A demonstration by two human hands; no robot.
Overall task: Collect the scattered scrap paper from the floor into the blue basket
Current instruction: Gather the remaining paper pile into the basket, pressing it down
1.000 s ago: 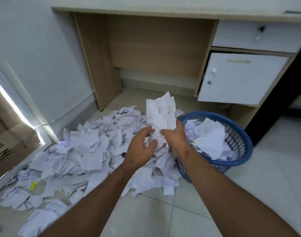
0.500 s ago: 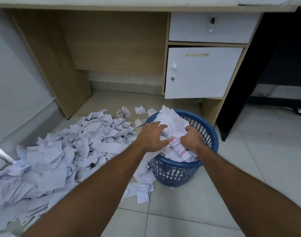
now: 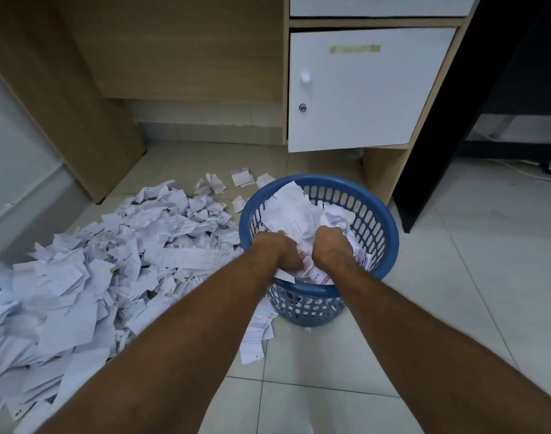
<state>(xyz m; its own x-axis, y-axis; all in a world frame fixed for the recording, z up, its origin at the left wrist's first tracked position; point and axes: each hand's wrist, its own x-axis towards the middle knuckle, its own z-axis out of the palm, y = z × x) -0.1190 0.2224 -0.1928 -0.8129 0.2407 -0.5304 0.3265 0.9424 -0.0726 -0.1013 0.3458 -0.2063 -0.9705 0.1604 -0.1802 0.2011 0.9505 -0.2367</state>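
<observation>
Head view looks down on both hands sunk inside the basket (image 3: 390, 228), the left hand (image 3: 278, 249) and right hand (image 3: 332, 247) side by side, fingers clenched on a crumpled paper wad (image 3: 294, 214) they are pressing down. The pile (image 3: 111, 264) of scrap left on the floor lies to the left of the basket, touching its base, so the left hand is nearer for the next scoop. The pile stretches away from the basket toward the lower left, well beyond the desk leg (image 3: 80, 104)
</observation>
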